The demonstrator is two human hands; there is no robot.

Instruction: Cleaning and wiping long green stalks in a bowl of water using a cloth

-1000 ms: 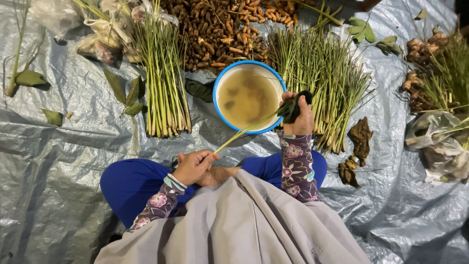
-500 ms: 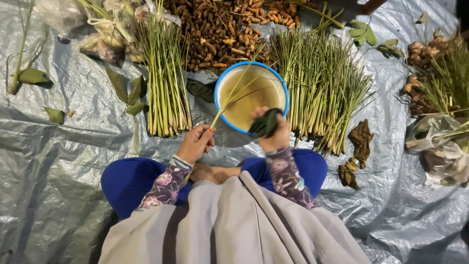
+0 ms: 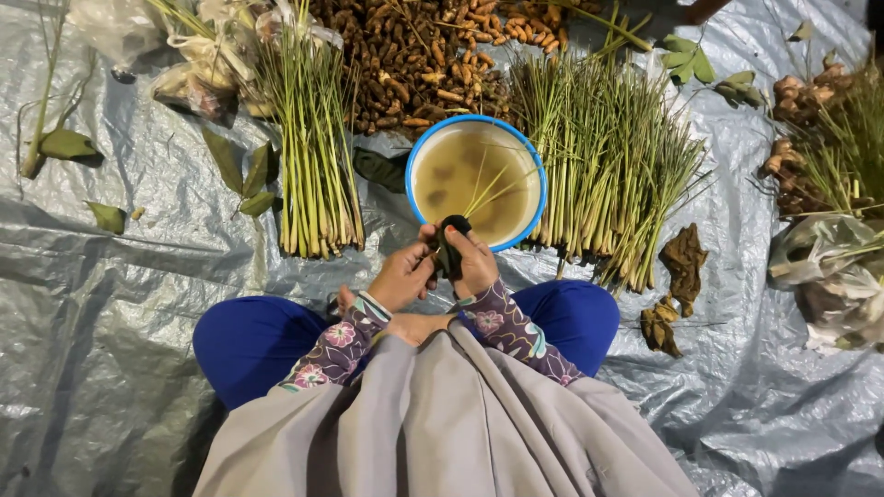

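- Left hand (image 3: 402, 274): fingers curled inward, tips pinching the left side of a dark green folded leaf (image 3: 449, 247). Not spread.
- Right hand (image 3: 475, 260): fingers bent and closed on the right side of the same leaf, thumb over its upper end. Both hands meet on the leaf, touching or almost touching each other.
- The folded leaf sits between the two hands, just in front of the person's knees, at the near rim of a blue-rimmed bowl (image 3: 417, 156).
- The bowl rests on a grey plastic sheet (image 3: 110, 304) spread on the ground and holds cloudy yellowish water; thin pale strips (image 3: 486, 179) lie in the water, running toward the hands.
- Left of the bowl: a bundle of lemongrass stalks (image 3: 308, 138), laid lengthways. Right of the bowl: a larger heap of lemongrass (image 3: 612, 147), just beside the rim.
- Behind the bowl: a pile of small brown-orange roots (image 3: 414, 55).
- Loose green leaves (image 3: 244, 170) lie left of the first bundle; dried brown leaves (image 3: 677, 276) lie near the person's right knee.
- Clear plastic bag (image 3: 829, 276) at the right edge, contents unclear.
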